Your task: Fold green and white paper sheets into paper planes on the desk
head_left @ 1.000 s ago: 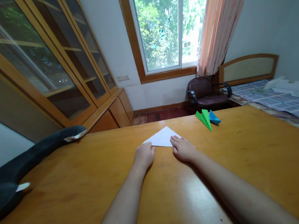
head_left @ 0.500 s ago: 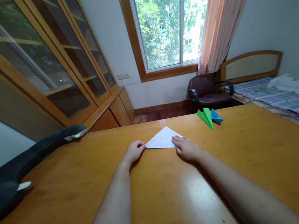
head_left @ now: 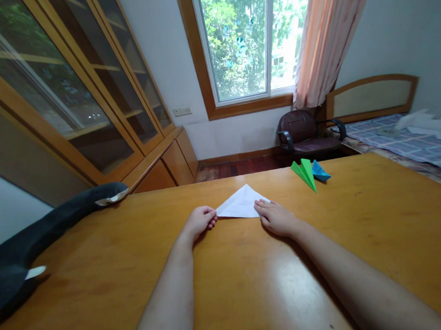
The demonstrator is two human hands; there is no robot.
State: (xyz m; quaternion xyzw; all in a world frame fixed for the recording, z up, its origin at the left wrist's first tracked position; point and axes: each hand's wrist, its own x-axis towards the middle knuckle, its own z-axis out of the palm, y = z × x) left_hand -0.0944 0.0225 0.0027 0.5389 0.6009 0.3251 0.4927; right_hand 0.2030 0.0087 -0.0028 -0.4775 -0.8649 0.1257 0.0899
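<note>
Glossy wooden table (head_left: 100, 272); white paper triangle (head_left: 238, 204) lies toward its far edge. Left hand (head_left: 200, 222) pinches its left corner; right hand (head_left: 276, 217) presses flat, fingers extended. Green paper plane (head_left: 305, 172) farther right. Beyond: window (head_left: 238, 39), maroon chair (head_left: 302, 127), bed (head_left: 420, 140).

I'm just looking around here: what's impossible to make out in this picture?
All in the head view:
- The white paper's right part: covered by the right hand.
- The paper's left tip: hidden by the fingers of the left hand.
- The rest of the dark object: cut off by the left edge.
- The bed's far side: cut off by the right edge.
</note>
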